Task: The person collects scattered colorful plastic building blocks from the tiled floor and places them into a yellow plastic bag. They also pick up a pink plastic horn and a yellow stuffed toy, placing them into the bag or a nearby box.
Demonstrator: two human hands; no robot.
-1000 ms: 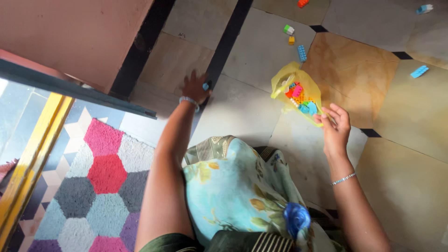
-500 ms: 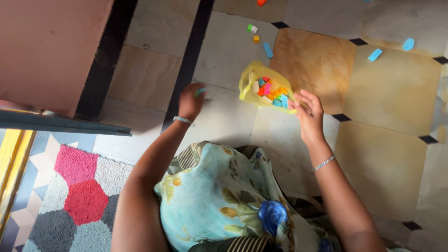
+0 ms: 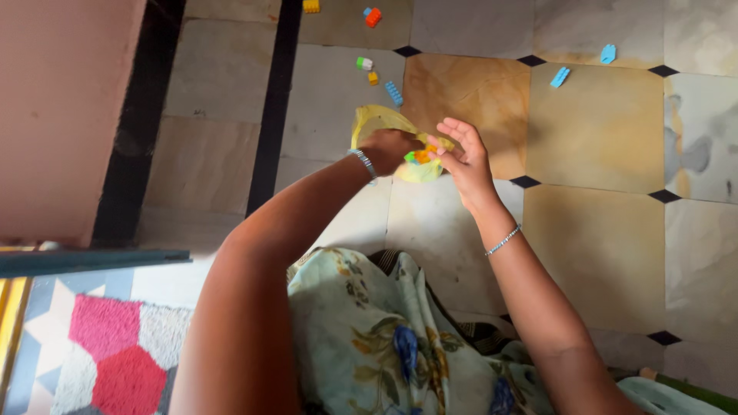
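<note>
- Nearest to me, my lap is lying under a pale blue floral cloth (image 3: 369,330), and a rug of pink, red and grey hexagons (image 3: 108,361) is showing at about seven o'clock.
- I am reaching both arms out over the tiled floor (image 3: 600,230) toward twelve o'clock.
- My left hand (image 3: 388,150) is curling shut at the mouth of the yellow plastic bag (image 3: 377,119); whether it is pinching a brick, I cannot tell.
- My right hand (image 3: 461,157) is gripping the bag's edge between thumb and palm, the other fingers fanning loosely open.
- Bright toy bricks (image 3: 419,156) are showing inside the bag, between my hands.
- Farther off, loose bricks are lying scattered: a blue brick (image 3: 393,93) just past the bag, two more blue bricks (image 3: 560,77) at one o'clock.
</note>
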